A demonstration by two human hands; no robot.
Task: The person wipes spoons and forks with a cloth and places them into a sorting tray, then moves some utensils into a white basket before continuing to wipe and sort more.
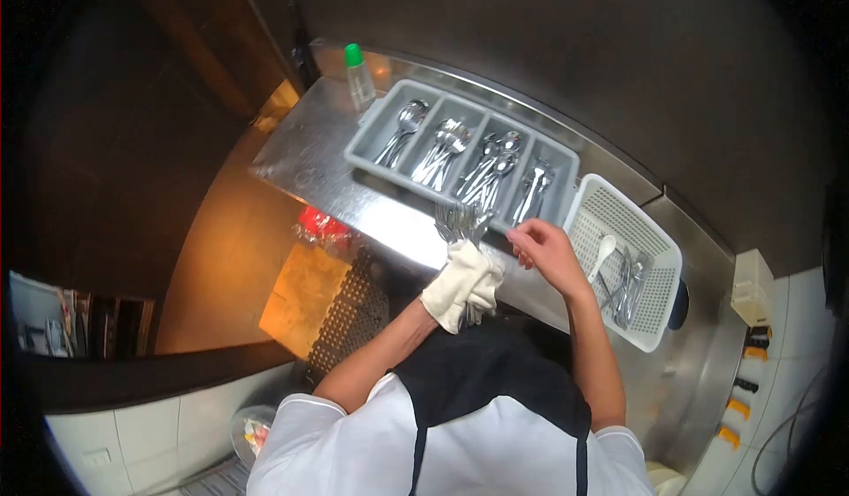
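My left hand (462, 286), in a white glove or cloth, is closed around a bunch of forks (458, 220). The tines point up toward the tray, and some handles stick out below the hand. My right hand (544, 247) is bare and loosely curled, with fingers apart and nothing visible in it, by the front edge of a grey cutlery tray (372, 167). Inside the tray's compartments lie large spoons (409, 118), forks (449, 137), smaller spoons (504, 156) and, at the right, more cutlery (536, 182).
Right of the tray stands a white perforated basket (658, 231) holding a white spoon (605, 248) and loose metal cutlery (629, 288). A green-capped bottle (358, 76) stands at the tray's left on the steel counter (309, 142). A red plastic bundle (324, 228) is below the counter's front edge.
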